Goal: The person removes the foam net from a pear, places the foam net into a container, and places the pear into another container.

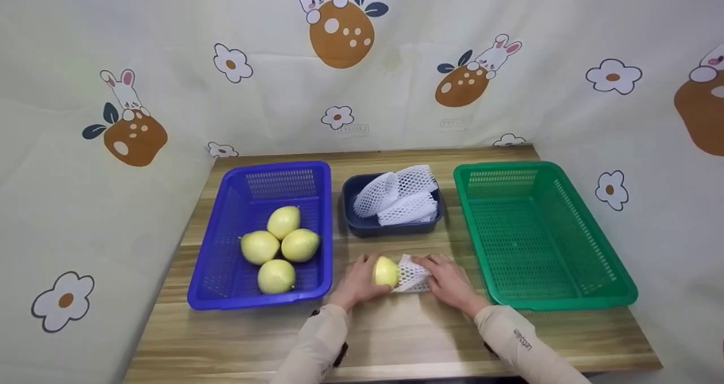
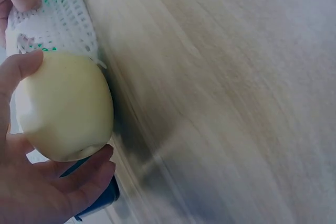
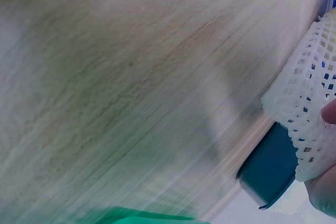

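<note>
My left hand [image 1: 360,280] grips a pale yellow-green pear [image 1: 386,272], its thumb and fingers spread round the fruit in the left wrist view. My right hand [image 1: 449,282] holds a white foam net sleeve [image 1: 413,274] by thumb and fingers. The mouth of the sleeve meets the right-hand end of the pear [image 2: 68,108], most of which is bare. In the right wrist view the netting [image 3: 302,98] hangs widened, with only some fingertips showing at the frame's edge. Both hands are above the front middle of the wooden table [image 1: 407,339].
A blue basket [image 1: 201,259] at left holds several pears [image 1: 277,276]. Behind the hands, a dark blue bin [image 1: 390,229] carries several foam net sleeves [image 1: 407,208]. At right stands a green basket [image 1: 509,248]. A patterned curtain [image 1: 396,90] encloses the table's back and sides.
</note>
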`<action>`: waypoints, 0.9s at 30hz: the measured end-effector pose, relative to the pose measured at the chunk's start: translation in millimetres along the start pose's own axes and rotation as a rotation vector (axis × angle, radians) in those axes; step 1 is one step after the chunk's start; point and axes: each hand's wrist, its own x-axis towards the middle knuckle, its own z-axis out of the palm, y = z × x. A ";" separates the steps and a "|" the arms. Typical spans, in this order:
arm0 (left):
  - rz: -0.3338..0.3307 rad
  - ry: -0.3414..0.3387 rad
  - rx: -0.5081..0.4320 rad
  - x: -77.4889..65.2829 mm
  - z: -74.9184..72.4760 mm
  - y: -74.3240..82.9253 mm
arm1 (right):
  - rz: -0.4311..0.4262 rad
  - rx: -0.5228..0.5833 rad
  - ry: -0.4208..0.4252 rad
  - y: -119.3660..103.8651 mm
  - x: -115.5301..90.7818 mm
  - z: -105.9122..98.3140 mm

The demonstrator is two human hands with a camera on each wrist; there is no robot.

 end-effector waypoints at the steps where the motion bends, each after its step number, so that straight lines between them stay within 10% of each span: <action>1: -0.011 -0.005 -0.010 -1.1 -0.2 -0.8 | 0.006 -0.003 -0.002 0.0 -0.2 -0.2; 27: -0.015 -0.005 0.044 -4.7 -1.9 0.0 | 0.127 -0.039 0.108 -16.2 36.6 -59.4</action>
